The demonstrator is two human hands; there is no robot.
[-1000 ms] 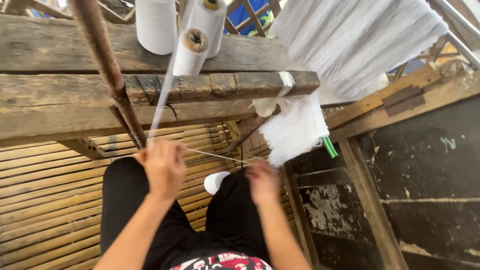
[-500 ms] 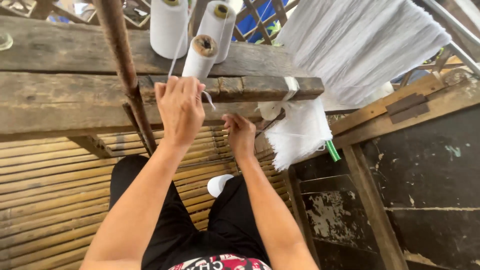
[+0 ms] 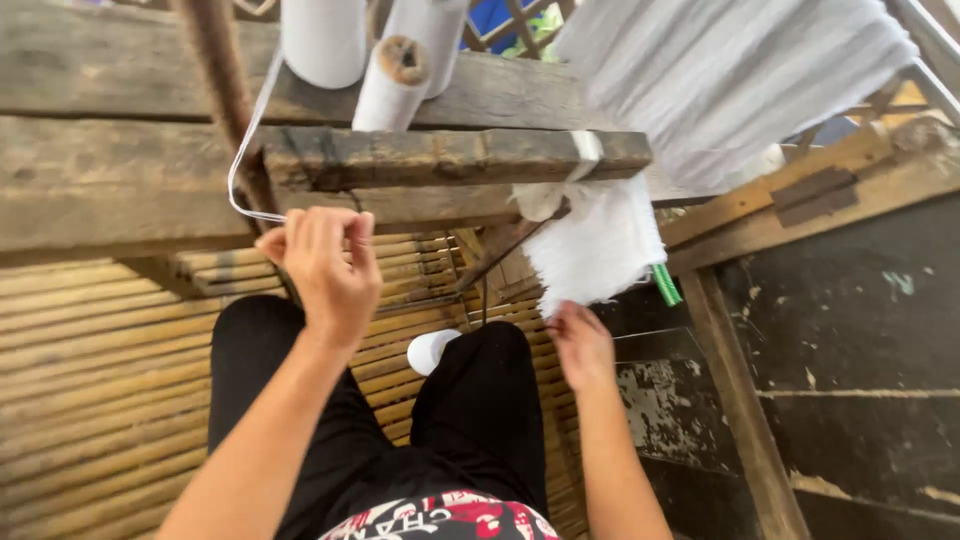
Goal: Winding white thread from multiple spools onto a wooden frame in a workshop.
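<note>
Fingers of your left hand (image 3: 325, 262) pinch one white thread (image 3: 243, 150) below three spools (image 3: 322, 38) on the beam's (image 3: 100, 180) edge, while your right hand (image 3: 582, 343) touches the white bundle (image 3: 595, 245), grip unclear.

A single head-worn camera looks steeply down from the person's own eye level, facing forward over their lap. Both forearms reach up from the bottom edge, close to the lens, toward a wooden beam (image 3: 440, 160) crossing the top.
</note>
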